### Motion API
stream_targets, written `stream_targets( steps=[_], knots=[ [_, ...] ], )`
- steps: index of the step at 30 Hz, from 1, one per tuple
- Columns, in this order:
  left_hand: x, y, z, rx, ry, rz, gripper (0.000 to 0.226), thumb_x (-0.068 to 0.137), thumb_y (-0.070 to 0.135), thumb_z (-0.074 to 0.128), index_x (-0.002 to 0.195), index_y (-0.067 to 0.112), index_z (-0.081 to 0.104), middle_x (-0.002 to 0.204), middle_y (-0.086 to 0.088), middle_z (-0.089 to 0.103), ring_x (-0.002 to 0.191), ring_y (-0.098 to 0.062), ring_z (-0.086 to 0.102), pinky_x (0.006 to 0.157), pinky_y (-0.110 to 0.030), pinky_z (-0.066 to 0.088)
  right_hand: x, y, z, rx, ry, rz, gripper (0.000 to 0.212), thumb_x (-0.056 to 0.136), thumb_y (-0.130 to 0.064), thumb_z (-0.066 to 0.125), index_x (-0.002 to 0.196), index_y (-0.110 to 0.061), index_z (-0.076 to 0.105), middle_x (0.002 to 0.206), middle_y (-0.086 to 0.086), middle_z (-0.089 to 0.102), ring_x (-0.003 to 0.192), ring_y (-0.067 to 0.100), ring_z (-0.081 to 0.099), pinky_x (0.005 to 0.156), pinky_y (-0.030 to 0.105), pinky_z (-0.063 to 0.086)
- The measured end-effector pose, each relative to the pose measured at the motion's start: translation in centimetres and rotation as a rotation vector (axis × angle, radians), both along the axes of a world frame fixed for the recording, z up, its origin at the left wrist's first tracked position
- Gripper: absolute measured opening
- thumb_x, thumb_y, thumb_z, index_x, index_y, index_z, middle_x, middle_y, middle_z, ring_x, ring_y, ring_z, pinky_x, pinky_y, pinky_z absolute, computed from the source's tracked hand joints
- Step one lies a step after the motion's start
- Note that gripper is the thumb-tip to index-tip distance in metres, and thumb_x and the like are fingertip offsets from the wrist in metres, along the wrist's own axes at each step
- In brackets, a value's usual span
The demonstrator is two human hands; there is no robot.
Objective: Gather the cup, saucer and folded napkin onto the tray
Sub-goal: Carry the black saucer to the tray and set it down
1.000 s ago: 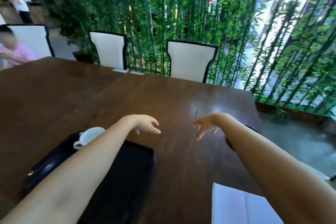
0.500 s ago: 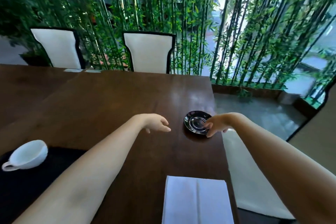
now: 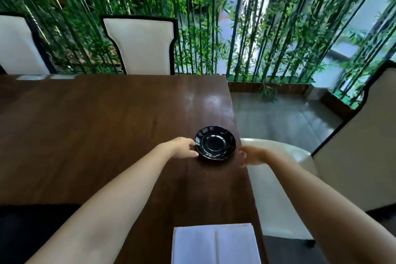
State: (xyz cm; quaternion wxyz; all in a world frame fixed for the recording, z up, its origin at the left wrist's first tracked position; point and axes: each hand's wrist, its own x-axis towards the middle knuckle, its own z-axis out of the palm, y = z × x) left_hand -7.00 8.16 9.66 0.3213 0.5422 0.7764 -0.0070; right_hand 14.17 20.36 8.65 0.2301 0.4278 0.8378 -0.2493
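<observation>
A black glossy saucer lies on the dark wooden table, close to its right edge. My left hand pinches the saucer's left rim between thumb and fingers. My right hand hovers just right of the saucer over the table edge, fingers apart, a small gap from the rim. A white folded napkin lies at the near edge, between my forearms. The black tray shows at the bottom left. The cup is out of view.
White chairs with black trim stand behind the far side of the table. Another white chair sits right beside the table's right edge. A bamboo screen fills the background, with grey floor to the right.
The view has swung right, so the cup has left the frame. My left hand has reached the saucer's left rim. My right hand has slid from the saucer's near rim to its right side.
</observation>
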Motion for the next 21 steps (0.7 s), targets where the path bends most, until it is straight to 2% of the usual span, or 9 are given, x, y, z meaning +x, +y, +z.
stream_targets(
  steps=[2,3,6,9,11,14,16,18,21],
  knots=[
    [-0.2,1.2,-1.4,0.031,-0.011,0.001,0.053,0.091,0.037,0.052,0.137,0.016,0.040,0.137,-0.009,0.050,0.123,-0.026,0.048,0.098,-0.032,0.039,-0.6,0.7,-1.1,0.006,0.038,-0.053,0.050,0.087,-0.014,0.062,0.133,-0.004,0.045,0.132,0.014,0.053,0.100,0.017,0.043,0.102,0.035,0.038],
    [-0.3,1.8,-2.1,0.045,-0.021,0.010,0.051,0.091,0.036,0.052,0.136,0.015,0.041,0.135,-0.009,0.051,0.122,-0.026,0.048,0.095,-0.030,0.039,-0.8,0.9,-1.6,0.013,0.049,-0.075,0.048,0.087,-0.014,0.062,0.131,-0.003,0.047,0.133,0.017,0.053,0.103,0.021,0.049,0.102,0.037,0.039],
    [-0.9,3.3,-4.1,0.083,-0.051,0.081,0.050,0.090,0.035,0.053,0.135,0.016,0.042,0.132,-0.011,0.053,0.119,-0.027,0.050,0.094,-0.032,0.041,-1.2,2.2,-3.6,0.037,0.089,-0.138,0.050,0.084,-0.014,0.063,0.129,-0.002,0.045,0.128,0.020,0.054,0.114,0.033,0.053,0.097,0.042,0.045],
    [-1.5,4.7,-5.8,0.138,-0.050,0.152,0.050,0.090,0.035,0.052,0.134,0.014,0.042,0.130,-0.013,0.054,0.119,-0.030,0.051,0.095,-0.037,0.043,-1.8,3.9,-5.3,-0.003,0.219,-0.234,0.047,0.082,-0.010,0.062,0.125,-0.001,0.044,0.120,0.021,0.057,0.105,0.034,0.058,0.089,0.043,0.050],
    [-1.8,5.6,-6.7,0.178,-0.061,0.188,0.049,0.091,0.033,0.051,0.134,0.013,0.040,0.130,-0.015,0.054,0.116,-0.032,0.052,0.093,-0.037,0.044,-2.4,5.0,-6.3,-0.016,0.295,-0.282,0.044,0.082,-0.009,0.060,0.123,-0.002,0.046,0.116,0.019,0.058,0.102,0.035,0.059,0.089,0.044,0.050],
    [-1.9,6.7,-7.6,0.237,-0.114,0.246,0.046,0.091,0.027,0.050,0.133,0.013,0.039,0.128,-0.014,0.054,0.102,-0.034,0.060,0.086,-0.041,0.051,-3.3,6.4,-7.4,0.058,0.373,-0.345,0.035,0.081,-0.012,0.059,0.113,-0.004,0.050,0.107,0.017,0.058,0.098,0.031,0.057,0.082,0.036,0.047],
    [-1.7,7.2,-8.0,0.275,-0.166,0.297,0.047,0.090,0.022,0.051,0.134,0.012,0.039,0.128,-0.013,0.051,0.098,-0.033,0.061,0.081,-0.044,0.055,-3.9,6.9,-7.9,0.097,0.410,-0.362,0.051,0.081,-0.013,0.061,0.129,-0.002,0.045,0.124,0.021,0.055,0.111,0.034,0.054,0.093,0.039,0.045],
    [-1.3,7.6,-8.5,0.325,-0.234,0.342,0.042,0.087,0.012,0.051,0.129,0.012,0.044,0.124,-0.013,0.052,0.095,-0.033,0.061,0.074,-0.041,0.058,-4.6,6.9,-8.3,0.092,0.409,-0.334,0.067,0.082,-0.016,0.063,0.142,-0.008,0.033,0.138,0.020,0.044,0.125,0.034,0.045,0.104,0.040,0.038],
    [-1.0,8.0,-9.5,0.381,-0.252,0.383,0.044,0.083,0.001,0.049,0.125,0.011,0.048,0.124,-0.015,0.056,0.110,-0.032,0.054,0.084,-0.033,0.046,-5.2,6.6,-9.1,0.057,0.424,-0.321,0.071,0.081,-0.016,0.064,0.144,-0.016,0.029,0.136,0.018,0.037,0.124,0.033,0.042,0.103,0.035,0.035]
  ],
)
